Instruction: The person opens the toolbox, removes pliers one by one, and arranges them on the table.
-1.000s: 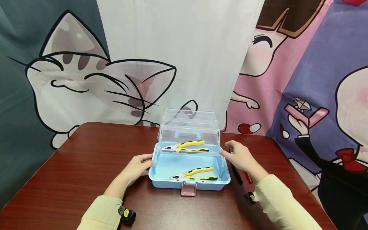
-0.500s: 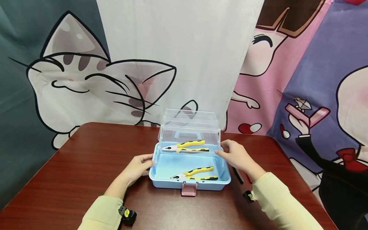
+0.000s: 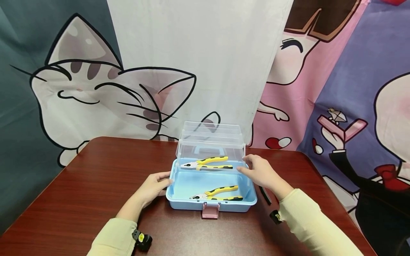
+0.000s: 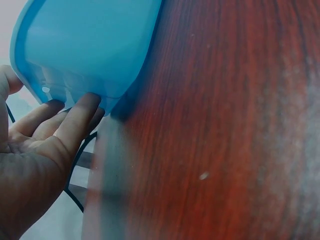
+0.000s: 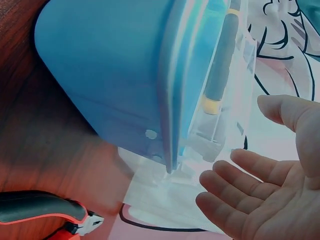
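A light-blue toolbox [image 3: 179,205] stands with its clear lid [image 3: 209,129] raised. Yellow-and-black pliers [image 3: 221,189] lie at the front of the box; a second pair of pliers [image 3: 208,163] lies farther back, at the clear plastic part. My left hand [image 3: 153,188] holds the box's left end, thumb at the rim and fingertips against the outer wall [image 4: 65,92]. Beside the right end, my right hand [image 3: 261,172] is held up near the lid's lower corner, thumb and fingers spread. The right wrist view shows nothing between those fingers [image 5: 240,192].
On the table right of the box lie cutting pliers [image 5: 40,207] with black-and-red handles, partly hidden by my right arm in the head view. A pink latch [image 3: 210,210] hangs at the box's front. Behind the brown table [image 3: 105,177] hangs a cartoon-printed cloth [image 3: 205,53].
My right hand has moved left and slightly away from me, from beside the box to its right end near the lid. The left hand and the toolbox have stayed put.
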A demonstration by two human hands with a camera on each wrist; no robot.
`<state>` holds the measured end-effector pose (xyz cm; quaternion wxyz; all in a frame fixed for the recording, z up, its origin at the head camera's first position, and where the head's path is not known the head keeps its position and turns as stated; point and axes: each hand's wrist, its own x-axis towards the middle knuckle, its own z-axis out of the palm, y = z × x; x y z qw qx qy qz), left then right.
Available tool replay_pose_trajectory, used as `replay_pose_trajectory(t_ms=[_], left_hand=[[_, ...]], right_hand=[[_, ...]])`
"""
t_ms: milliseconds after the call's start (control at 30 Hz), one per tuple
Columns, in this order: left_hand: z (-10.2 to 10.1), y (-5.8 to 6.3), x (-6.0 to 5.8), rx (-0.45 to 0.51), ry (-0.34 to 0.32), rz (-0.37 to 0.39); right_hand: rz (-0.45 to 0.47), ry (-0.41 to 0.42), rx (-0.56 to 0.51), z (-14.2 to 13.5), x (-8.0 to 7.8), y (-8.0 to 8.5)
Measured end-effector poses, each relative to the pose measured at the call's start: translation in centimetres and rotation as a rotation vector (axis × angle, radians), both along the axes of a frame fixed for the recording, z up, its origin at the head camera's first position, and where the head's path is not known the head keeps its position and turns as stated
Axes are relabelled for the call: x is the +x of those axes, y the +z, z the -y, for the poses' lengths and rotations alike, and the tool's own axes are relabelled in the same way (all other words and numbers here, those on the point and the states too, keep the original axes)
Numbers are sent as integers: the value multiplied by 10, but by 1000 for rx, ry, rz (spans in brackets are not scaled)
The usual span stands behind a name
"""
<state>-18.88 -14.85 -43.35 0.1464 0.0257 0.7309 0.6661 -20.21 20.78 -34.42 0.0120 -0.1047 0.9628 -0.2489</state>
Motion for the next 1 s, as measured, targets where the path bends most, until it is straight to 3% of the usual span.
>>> replay_pose_trajectory(t_ms=[1000], left_hand=[[1,-3,-1,12,-2,-5]], right_hand=[[-11,142,66,26,-20,6]])
